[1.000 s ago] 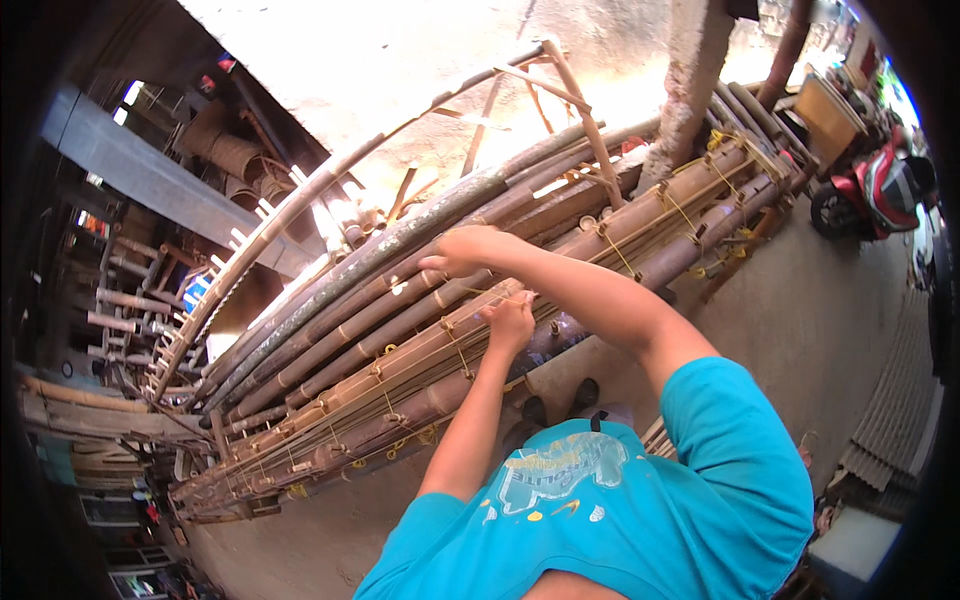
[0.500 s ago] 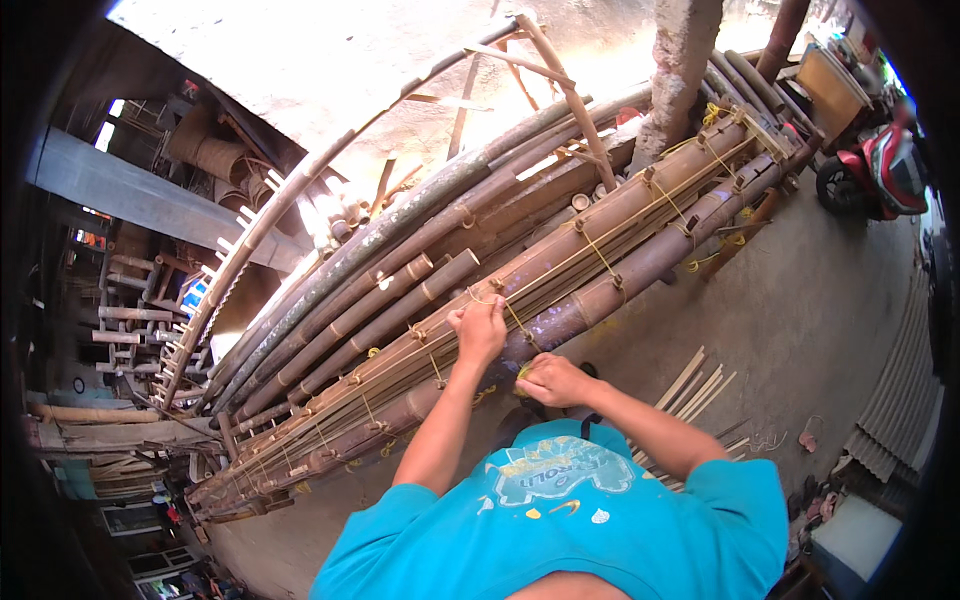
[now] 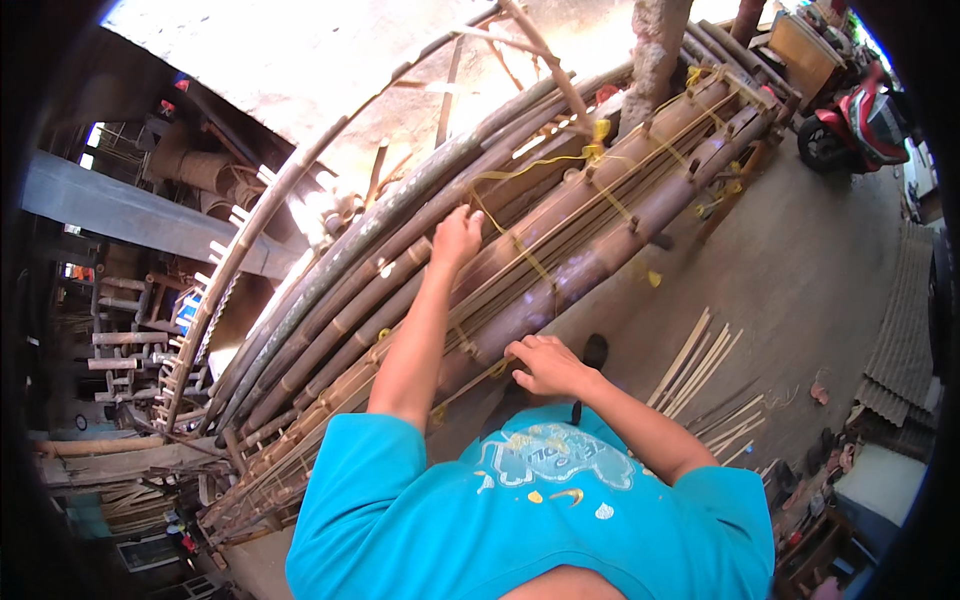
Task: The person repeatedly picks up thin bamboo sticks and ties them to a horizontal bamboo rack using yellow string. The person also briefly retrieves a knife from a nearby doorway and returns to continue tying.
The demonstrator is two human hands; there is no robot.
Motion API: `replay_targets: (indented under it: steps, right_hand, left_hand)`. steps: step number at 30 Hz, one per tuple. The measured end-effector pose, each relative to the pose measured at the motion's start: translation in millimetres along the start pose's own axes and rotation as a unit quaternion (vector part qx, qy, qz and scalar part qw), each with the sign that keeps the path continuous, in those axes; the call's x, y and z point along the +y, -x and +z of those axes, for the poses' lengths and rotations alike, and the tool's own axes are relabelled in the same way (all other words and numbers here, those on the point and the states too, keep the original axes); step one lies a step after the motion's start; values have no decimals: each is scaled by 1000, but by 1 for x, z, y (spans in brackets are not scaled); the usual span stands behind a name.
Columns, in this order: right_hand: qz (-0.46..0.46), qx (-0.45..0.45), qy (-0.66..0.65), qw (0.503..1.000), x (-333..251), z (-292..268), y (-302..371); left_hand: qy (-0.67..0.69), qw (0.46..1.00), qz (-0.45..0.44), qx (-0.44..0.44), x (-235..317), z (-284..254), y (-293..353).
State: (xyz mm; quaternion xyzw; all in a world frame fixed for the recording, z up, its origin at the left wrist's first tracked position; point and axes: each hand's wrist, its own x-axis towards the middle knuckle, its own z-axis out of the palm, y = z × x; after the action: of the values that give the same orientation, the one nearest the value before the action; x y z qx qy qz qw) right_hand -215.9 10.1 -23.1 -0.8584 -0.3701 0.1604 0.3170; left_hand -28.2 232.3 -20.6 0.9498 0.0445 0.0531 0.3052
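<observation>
My left hand (image 3: 457, 238) is raised over the far side of a frame of thick bamboo poles, its fingers closed beside a loose yellow plastic strap (image 3: 530, 167) that they seem to pinch. That strap loops through the air to a yellow bunch (image 3: 598, 140) by the far pole (image 3: 620, 165). A length of it also runs across the thin bamboo strips (image 3: 600, 210) lying between the poles. Close to the near pole (image 3: 590, 265), my right hand (image 3: 548, 364) hovers with fingers bent and apart, nothing seen in it. Short pegs and yellow ties show along both poles.
Beyond the frame lie more bamboo poles (image 3: 350, 310) and a curved pegged piece (image 3: 250, 225). Cut bamboo strips (image 3: 695, 365) rest on the floor to the right. A concrete post (image 3: 652, 60) and a red motorbike (image 3: 865, 125) stand at the far right.
My left hand has moved up and away from the frame. My right hand has let go of the yellow bundle; a yellow bunch and looping strap now show beyond the far pole.
</observation>
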Motion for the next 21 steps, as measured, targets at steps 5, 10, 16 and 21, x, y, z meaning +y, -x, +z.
replay_targets:
  steps: [5,10,16,21]
  right_hand:
    - [285,-25,-827,484,-45,75,-15]
    - [6,463,-649,603,-96,83,-112]
    - [-12,-47,126,991,-133,-14,-195]
    - [62,-48,-104,992,-57,-23,-214]
  left_hand:
    - [-97,986,-57,-121,-60,-87,117]
    - [-99,993,44,-47,-52,-65,180]
    - [15,999,27,-24,-93,-48,178]
    - [10,999,-12,-49,-45,-79,178]
